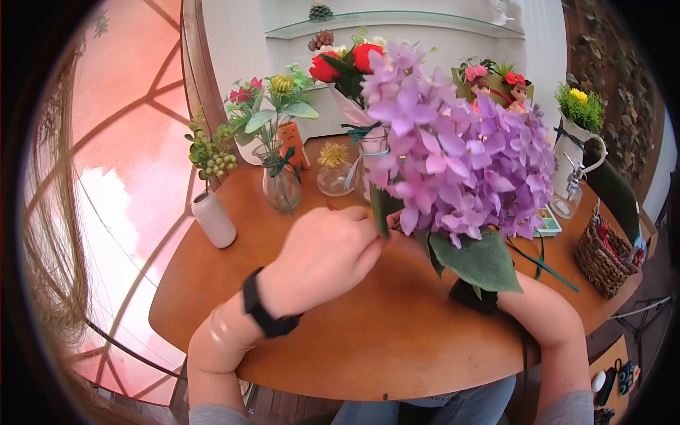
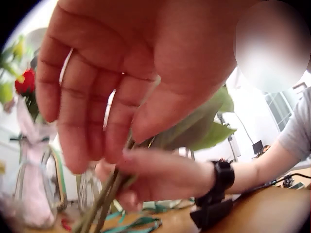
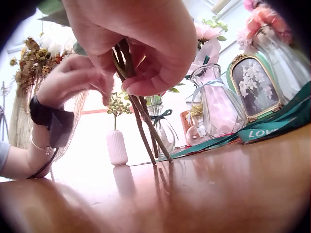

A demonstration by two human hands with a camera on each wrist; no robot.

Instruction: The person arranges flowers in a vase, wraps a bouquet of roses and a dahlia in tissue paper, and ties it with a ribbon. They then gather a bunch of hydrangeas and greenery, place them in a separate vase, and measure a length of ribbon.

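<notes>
Large purple hydrangea flowers (image 1: 460,149) with broad green leaves (image 1: 482,258) fill the middle of the head view. My right hand (image 3: 150,46) grips their brown stems (image 3: 148,124), whose lower ends come down to the tabletop in the right wrist view. From the head camera, blossoms and leaves hide most of that hand. My left hand (image 1: 326,244) is beside the bunch, just above the right hand. Its thumb and forefinger (image 2: 119,116) pinch the hydrangea at the upper stem, close under a leaf (image 2: 194,126); its other fingers are loosely bent.
On the wooden table (image 1: 319,354) stand a white ribbed vase (image 1: 214,221), a glass vase of flowers (image 1: 282,185) and a round glass vase (image 1: 334,177). A wicker basket (image 1: 602,251) sits at the right edge, near green ribbon (image 1: 545,265). Behind are dolls (image 1: 517,92) and a glass shelf (image 1: 397,23).
</notes>
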